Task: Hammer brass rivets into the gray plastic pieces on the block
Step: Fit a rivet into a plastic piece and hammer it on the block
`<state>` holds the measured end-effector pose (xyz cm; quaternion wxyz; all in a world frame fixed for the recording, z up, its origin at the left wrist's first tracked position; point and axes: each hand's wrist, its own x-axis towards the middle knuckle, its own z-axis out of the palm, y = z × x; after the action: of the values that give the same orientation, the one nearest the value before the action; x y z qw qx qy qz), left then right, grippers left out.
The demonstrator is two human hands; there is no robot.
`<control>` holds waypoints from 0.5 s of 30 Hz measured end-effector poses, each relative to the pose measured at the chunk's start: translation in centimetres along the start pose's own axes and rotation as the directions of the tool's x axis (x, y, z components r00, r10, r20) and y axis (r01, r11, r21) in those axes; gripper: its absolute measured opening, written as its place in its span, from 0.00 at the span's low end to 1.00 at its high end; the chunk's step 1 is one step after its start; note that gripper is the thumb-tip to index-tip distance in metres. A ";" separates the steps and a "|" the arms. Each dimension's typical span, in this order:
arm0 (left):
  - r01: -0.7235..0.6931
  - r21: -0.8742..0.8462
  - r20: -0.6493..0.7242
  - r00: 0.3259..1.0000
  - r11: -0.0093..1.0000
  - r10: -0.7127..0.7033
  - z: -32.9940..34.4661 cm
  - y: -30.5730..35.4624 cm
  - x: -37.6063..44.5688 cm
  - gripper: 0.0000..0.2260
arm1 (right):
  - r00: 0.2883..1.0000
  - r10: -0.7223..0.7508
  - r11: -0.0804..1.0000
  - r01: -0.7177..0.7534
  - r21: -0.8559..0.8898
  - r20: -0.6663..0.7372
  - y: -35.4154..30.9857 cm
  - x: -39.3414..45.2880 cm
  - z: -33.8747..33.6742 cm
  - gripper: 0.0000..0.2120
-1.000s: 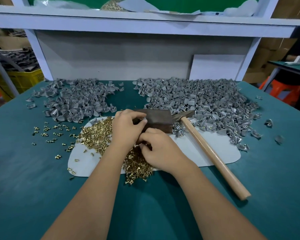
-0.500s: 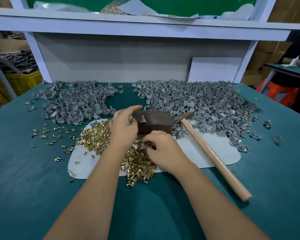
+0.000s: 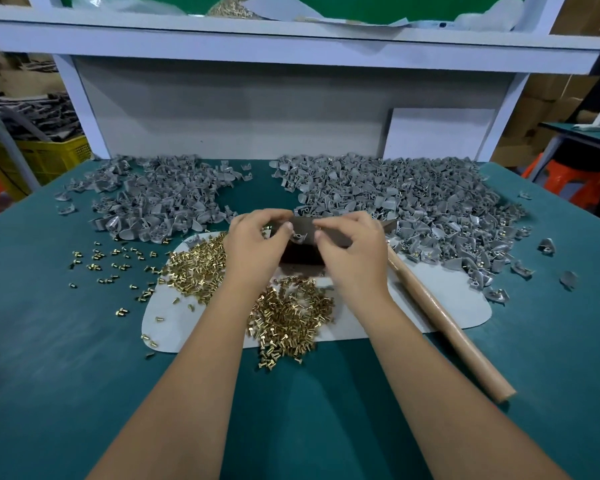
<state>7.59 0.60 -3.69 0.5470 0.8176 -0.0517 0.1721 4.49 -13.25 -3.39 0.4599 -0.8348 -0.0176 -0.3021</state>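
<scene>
At frame centre, both hands meet over the dark block [image 3: 300,252].
Left hand [image 3: 253,245] and right hand [image 3: 355,252] curl fingertips around a gray plastic piece [image 3: 298,236] atop it — brass rivets [image 3: 291,315] heaped just below.

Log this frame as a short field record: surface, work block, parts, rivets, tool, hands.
surface: teal table with a white mat
work block: dark block on the mat, one gray plastic piece on top
parts: gray plastic pieces in a left pile and a right pile
rivets: brass rivets heaped on the mat, others scattered to the left
tool: hammer lying unheld beside the right forearm
hands: left hand and right hand over the block, fingers curled at the piece; exact grip unclear
</scene>
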 end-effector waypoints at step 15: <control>-0.063 -0.076 0.092 0.993 0.995 0.070 1.0 1.3 -0.8 0.09 | 0.977 -0.207 0.972 0.199 -0.126 -0.054 0.5 -0.1 1.2 0.10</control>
<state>6.74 -0.93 -3.17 0.5673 0.8022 -0.1111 0.1494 5.16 -12.65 -4.29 0.3758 -0.8443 -0.0692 -0.3757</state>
